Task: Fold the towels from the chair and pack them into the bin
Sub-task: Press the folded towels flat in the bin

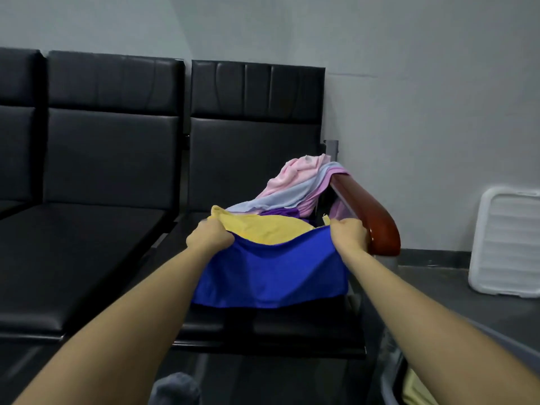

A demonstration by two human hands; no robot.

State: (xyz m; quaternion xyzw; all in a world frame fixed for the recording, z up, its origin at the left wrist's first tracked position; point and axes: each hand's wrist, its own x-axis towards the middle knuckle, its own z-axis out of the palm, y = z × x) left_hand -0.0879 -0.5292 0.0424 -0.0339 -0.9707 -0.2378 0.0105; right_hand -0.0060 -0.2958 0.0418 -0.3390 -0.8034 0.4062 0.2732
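A: Report the state of each hand.

B: The left hand is clenched on the upper left corner of the blue towel. The right hand is clenched on the upper right corner of the same towel. Both arms are extended forward. The towel hangs between the two hands, with its top edge sagging in the middle and its lower edge hanging over the near part of the seat.

A: Location of the remaining towels?

B: They lie on the chair, the rightmost seat in a row of black padded seats. A yellow towel lies directly behind the blue towel, between the two hands. Farther back, a purple towel is partly visible. A pale blue towel and a pink towel are heaped on the far right of the seat and drape over the far end of the wooden armrest.

A: Location of the bin?

B: The bin stands on the floor at the near right, below the right forearm. Only its grey rim and part of its wall are in view. A pale yellow cloth shows inside it.

A: Other items?

B: A white plastic lid leans against the wall at the far right, on the dark floor. Whether it belongs to the bin cannot be determined.
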